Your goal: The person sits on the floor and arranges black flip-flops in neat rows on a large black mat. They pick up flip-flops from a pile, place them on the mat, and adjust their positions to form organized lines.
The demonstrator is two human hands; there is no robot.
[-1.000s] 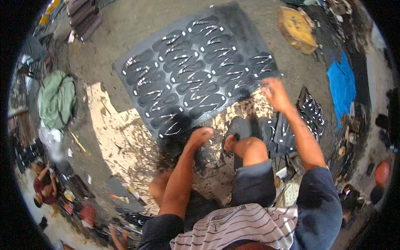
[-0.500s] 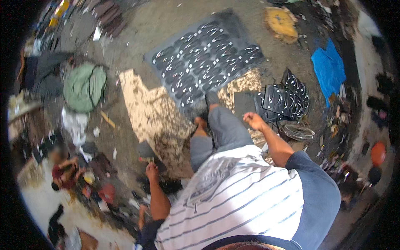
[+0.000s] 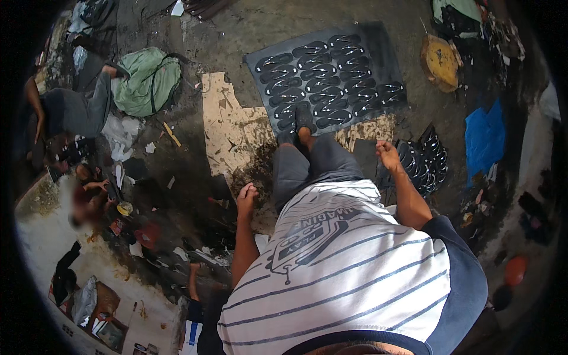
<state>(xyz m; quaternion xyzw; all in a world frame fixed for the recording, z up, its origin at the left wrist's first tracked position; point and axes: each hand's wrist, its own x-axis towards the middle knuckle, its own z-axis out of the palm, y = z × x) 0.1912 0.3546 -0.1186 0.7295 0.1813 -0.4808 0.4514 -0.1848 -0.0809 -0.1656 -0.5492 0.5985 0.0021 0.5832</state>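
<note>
My left hand [image 3: 247,194] hangs beside my left thigh with its fingers curled together and nothing visible in them. Out to the right, my right hand [image 3: 387,155] is loosely bent, its fingers somewhat apart and holding nothing that I can see. It is nearest to a pile of black sandals or straps [image 3: 423,163] beside it, partly hidden by my forearm. Ahead of my feet lies a dark sheet [image 3: 381,44] bearing rows of black flip-flops [image 3: 319,77] with shiny straps. One of my feet [image 3: 306,127] is over the sheet's near edge.
Stained tan board [image 3: 228,121] lies under the sheet's near side. Left are a green sack [image 3: 145,83], a seated person's leg [image 3: 86,112] and another person [image 3: 89,198]. Right are a yellow block [image 3: 439,64] and blue sheet [image 3: 485,139]. Scraps litter the floor.
My view has shifted, and the flip-flop sheet now sits farther right in it. My feet have stepped, one now over the sheet's edge. Both hands remain away from the things around them.
</note>
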